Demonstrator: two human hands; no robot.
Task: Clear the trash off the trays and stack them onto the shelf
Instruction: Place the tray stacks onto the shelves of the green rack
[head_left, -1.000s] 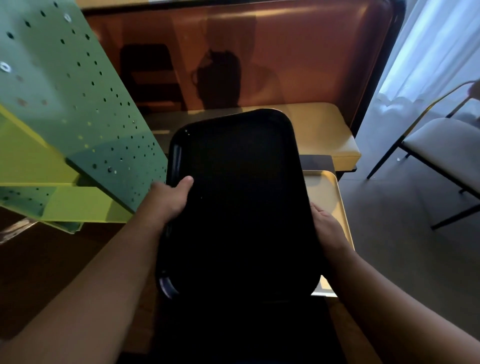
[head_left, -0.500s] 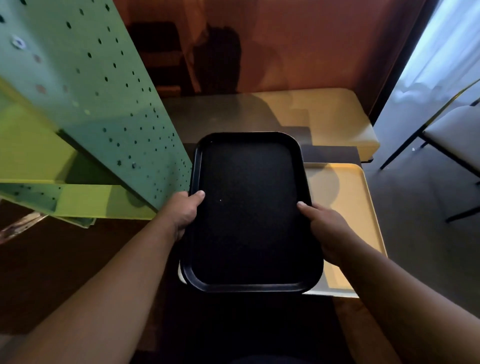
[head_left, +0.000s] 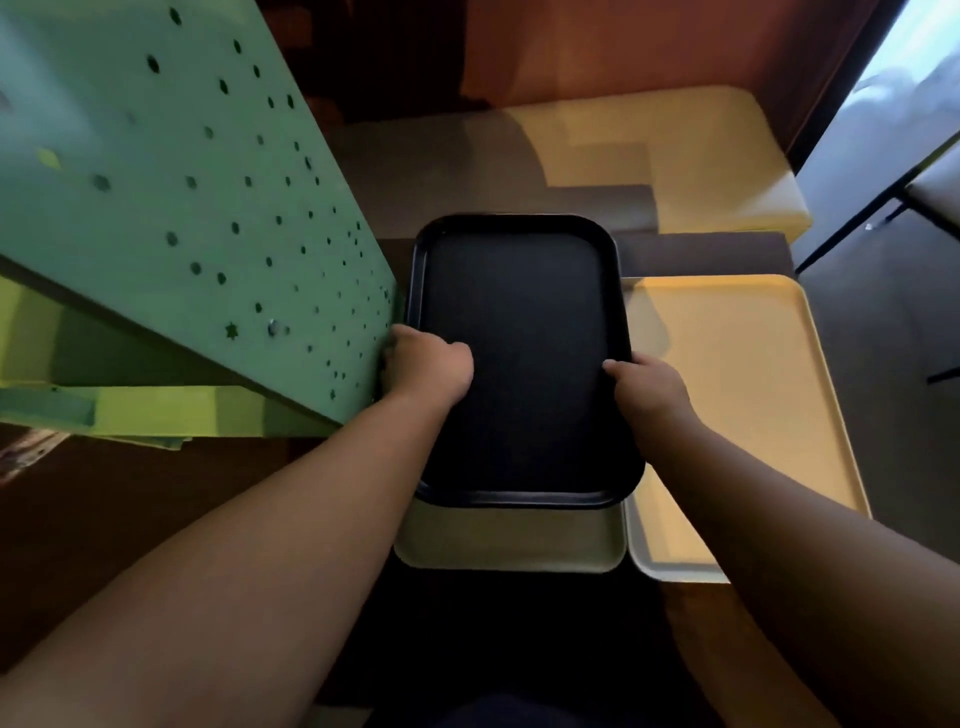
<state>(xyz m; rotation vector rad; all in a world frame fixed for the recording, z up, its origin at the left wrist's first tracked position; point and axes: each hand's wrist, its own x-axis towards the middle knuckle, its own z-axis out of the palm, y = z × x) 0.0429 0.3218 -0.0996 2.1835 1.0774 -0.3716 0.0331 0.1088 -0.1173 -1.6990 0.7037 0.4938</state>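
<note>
A rectangular black plastic tray with rounded corners (head_left: 522, 364) was held level by both hands, one on each long side. The left hand (head_left: 428, 366) gripped the left rim with its thumb curled over onto the tray's inner surface and the other fingers hidden below the edge. The right hand (head_left: 647, 392) held the right rim in the same way, thumb lying on top and pointing inward, fingers out of sight underneath. The black tray sat over a pale grey-white rectangular tray (head_left: 511, 543), whose near end showed beyond the black tray's near rim; whether the 2 touched could not be told. Just beside them on the right lay a cream-yellow rectangular tray (head_left: 737, 395), partly covered by the right forearm. These trays rested on a dark counter (head_left: 701, 252). To the left, close against the left hand, rose a slanted green perforated metal shelf panel (head_left: 171, 208) with yellow-green ledges lower down. Beyond the counter stood a booth bench with a cream cushioned seat (head_left: 675, 150) and a reddish-brown back
</note>
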